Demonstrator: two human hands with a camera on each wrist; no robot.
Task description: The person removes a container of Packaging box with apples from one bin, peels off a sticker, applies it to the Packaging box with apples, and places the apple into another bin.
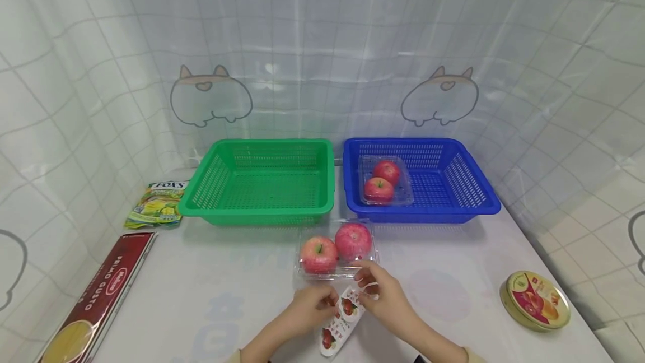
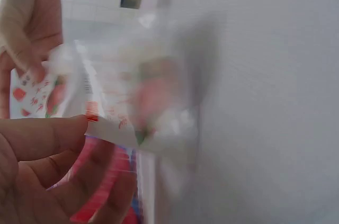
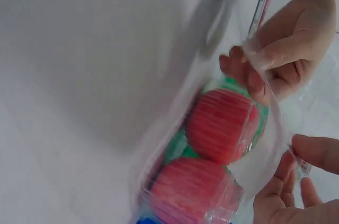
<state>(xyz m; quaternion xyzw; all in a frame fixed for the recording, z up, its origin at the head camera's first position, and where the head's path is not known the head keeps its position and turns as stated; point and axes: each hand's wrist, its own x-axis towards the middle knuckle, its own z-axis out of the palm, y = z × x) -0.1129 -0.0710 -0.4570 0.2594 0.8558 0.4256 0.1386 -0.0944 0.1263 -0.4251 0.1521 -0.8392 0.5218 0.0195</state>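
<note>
Clamping their grip on a long white strip printed with red fruit (image 1: 338,330), the left hand (image 1: 311,308) and right hand (image 1: 386,297) held it just in front of a clear rectangular plastic box (image 1: 330,273) holding two red apples (image 1: 319,256); uneven pulling could have torn the strip.

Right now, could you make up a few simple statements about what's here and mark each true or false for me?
1. The left hand and right hand hold the printed strip. True.
2. The blue basket holds a clear box with two apples. True.
3. The green basket is right of the blue basket. False: the green basket is left of it.
4. The nearer box contains three apples. False: the nearer box contains two.
5. The round tin lies right of both hands. True.
</note>
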